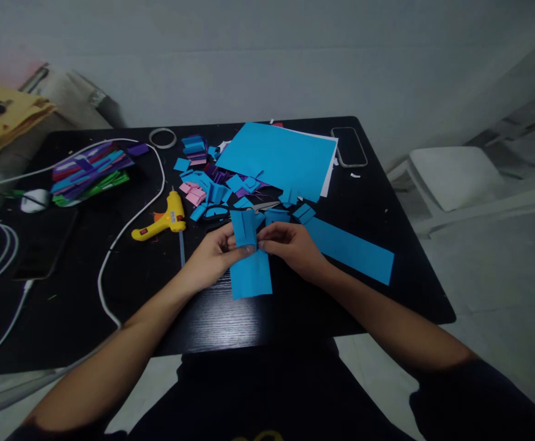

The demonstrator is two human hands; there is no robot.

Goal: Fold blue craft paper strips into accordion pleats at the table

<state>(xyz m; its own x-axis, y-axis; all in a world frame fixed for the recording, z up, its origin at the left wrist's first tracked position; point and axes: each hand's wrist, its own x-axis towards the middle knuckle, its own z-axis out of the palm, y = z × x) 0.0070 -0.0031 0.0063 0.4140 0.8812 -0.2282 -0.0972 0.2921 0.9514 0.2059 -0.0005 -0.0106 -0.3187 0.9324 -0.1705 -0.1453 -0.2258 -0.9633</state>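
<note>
Front of table passable; glue gun, cable obstruct left

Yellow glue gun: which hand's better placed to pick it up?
Left, probably: the left hand is nearer the yellow glue gun; the right hand is farther, across the blue paper strip. Left would likely release the strip first.

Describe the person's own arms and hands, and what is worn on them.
The left hand and right hand are bare, with no gloves, watch or bracelet showing. Both forearms are uncovered. The dark right sleeve ends near the elbow. The dark top carries a yellow marking, cut off by the picture's lower edge.
</note>
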